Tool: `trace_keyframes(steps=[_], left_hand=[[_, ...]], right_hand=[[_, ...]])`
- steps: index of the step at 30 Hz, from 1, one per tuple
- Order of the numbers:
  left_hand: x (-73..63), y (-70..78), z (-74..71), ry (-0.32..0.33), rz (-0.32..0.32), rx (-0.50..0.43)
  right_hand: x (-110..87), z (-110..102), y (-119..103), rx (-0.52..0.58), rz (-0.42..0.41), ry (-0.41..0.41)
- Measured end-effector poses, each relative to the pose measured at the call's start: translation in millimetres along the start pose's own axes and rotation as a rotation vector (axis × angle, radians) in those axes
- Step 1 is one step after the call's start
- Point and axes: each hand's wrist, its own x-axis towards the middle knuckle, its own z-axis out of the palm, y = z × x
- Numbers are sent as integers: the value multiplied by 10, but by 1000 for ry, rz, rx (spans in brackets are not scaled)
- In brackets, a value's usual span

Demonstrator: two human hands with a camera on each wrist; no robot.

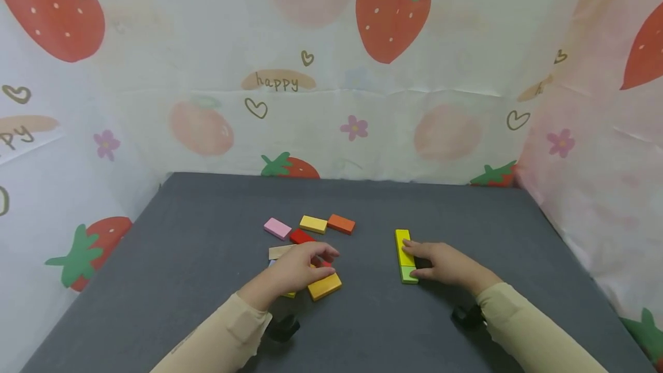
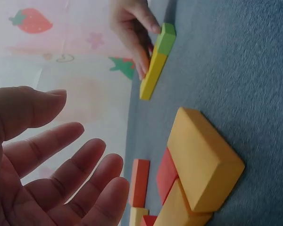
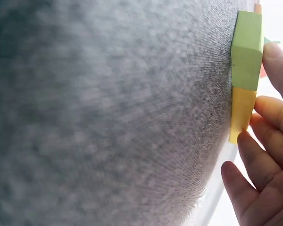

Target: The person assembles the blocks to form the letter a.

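Two wooden blocks lie end to end in a row on the grey table: a long yellow block (image 1: 402,252) at the far end and a light green block (image 1: 408,275) at the near end. My right hand (image 1: 449,263) rests against their right side, its thumb at the green block (image 3: 246,61) and its fingertips touching the yellow block (image 3: 242,113), fingers fairly straight. Over the loose blocks hovers my left hand (image 1: 296,269), holding nothing, its fingers loosely bent and spread. Just beneath it lies an orange-yellow block (image 1: 325,287). Some blocks under that hand are partly hidden.
Behind the left hand lie a pink block (image 1: 277,228), a pale yellow block (image 1: 313,224), an orange block (image 1: 341,224), a red block (image 1: 301,236) and a beige block (image 1: 279,252). A strawberry-print cloth (image 1: 331,131) surrounds the grey table (image 1: 207,212) at the back and sides.
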Motion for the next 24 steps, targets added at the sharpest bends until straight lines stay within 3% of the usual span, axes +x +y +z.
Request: trace_keyframes(steps=[7, 18, 24], left_hand=[[-33, -102, -41, 36, -17, -26], [-76, -247, -25, 11, -31, -76], [-104, -312, -35, 24, -42, -56]], right_hand=[[13, 2, 19, 9, 0, -12], [43, -9, 74, 126, 91, 6], [61, 1, 81, 127, 90, 10]])
